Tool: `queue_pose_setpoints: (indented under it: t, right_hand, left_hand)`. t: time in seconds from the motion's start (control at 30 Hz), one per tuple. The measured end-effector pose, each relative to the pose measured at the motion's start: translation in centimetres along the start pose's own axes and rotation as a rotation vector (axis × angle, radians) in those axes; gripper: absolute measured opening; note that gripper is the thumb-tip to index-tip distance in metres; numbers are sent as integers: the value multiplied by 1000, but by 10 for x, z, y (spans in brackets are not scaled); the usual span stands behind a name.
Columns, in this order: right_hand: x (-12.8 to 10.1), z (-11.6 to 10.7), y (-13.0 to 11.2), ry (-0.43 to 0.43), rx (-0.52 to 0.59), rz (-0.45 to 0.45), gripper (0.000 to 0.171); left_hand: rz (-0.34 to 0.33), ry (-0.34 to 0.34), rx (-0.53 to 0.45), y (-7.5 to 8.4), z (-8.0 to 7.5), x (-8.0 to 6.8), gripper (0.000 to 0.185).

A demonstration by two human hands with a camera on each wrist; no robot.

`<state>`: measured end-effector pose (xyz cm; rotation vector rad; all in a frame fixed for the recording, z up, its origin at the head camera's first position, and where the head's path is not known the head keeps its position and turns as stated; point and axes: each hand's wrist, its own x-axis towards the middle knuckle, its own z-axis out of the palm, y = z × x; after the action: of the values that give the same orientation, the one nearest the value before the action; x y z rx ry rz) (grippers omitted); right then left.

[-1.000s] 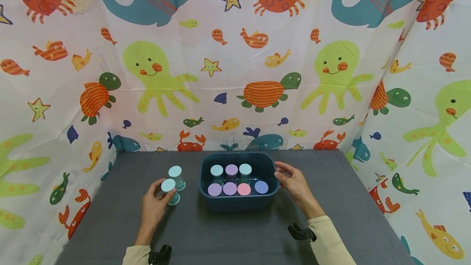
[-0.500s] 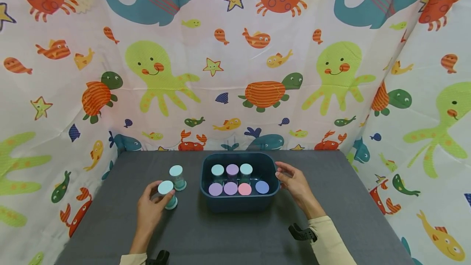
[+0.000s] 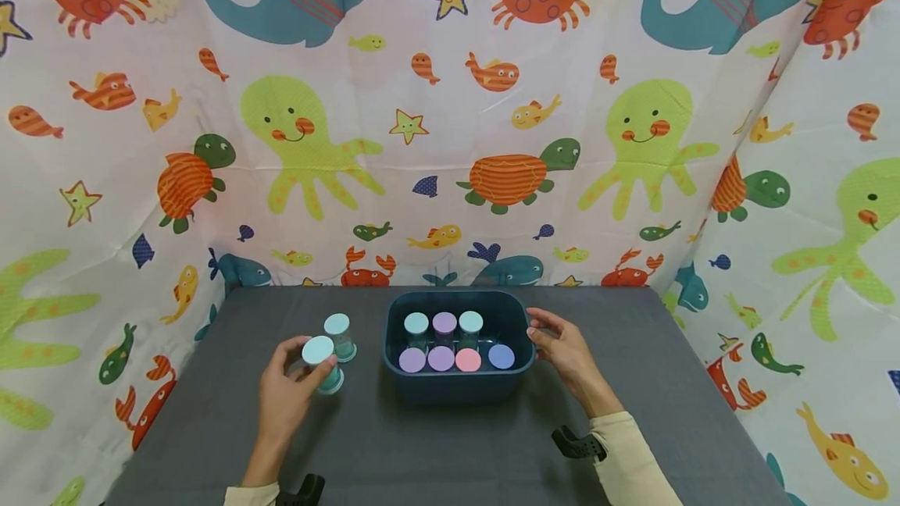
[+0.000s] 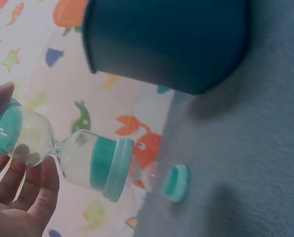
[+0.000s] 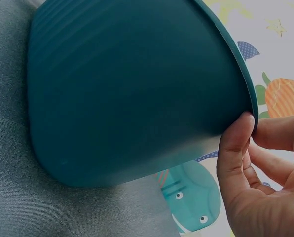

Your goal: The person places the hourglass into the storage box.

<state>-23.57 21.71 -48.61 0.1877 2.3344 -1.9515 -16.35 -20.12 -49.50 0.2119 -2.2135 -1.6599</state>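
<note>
My left hand (image 3: 284, 389) grips an hourglass (image 4: 78, 153) with turquoise caps by its upper end, fingers and thumb round the cap and bulb. Right behind it stands a second turquoise-capped hourglass (image 3: 338, 328) on the table. At centre sits a dark blue bin (image 3: 457, 390) holding several hourglasses; their caps are turquoise, purple, pink and blue, and the bin wall hides much of the front row. On the bin's right side, my right hand (image 3: 569, 354) pinches the rim. The right wrist view shows thumb and forefinger (image 5: 277, 132) at that rim.
A grey cloth covers the table (image 3: 450, 451). Behind and along both sides hangs a white curtain (image 3: 436, 155) printed with sea animals. Inside the bin, a purple-capped hourglass (image 3: 444, 323) stands in the back row and a blue-capped one (image 3: 501, 356) at the front right.
My left hand has shifted slightly left with its hourglass, whose top has moved a little away from the bin. The right hand and the bin have stayed in place.
</note>
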Motion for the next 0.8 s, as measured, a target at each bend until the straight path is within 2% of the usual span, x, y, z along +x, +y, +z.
queue_pose_setpoints:
  t: [0.03,0.17,0.4,0.8]
  right_hand:
    - [0,0,0,1,0,-1,40]
    - [2,0,-1,-6,-1,-5,40]
    - [1,-1,0,-10,-1,3,40]
    - [0,0,-2,-8,-5,4,41]
  left_hand:
    - [16,-2,-8,0,0,2,55]
    - [61,-19,-36,16,0,3,53]
    - [65,-82,-37,41,4,4,54]
    - [145,-150,-92,71,25,7,52]
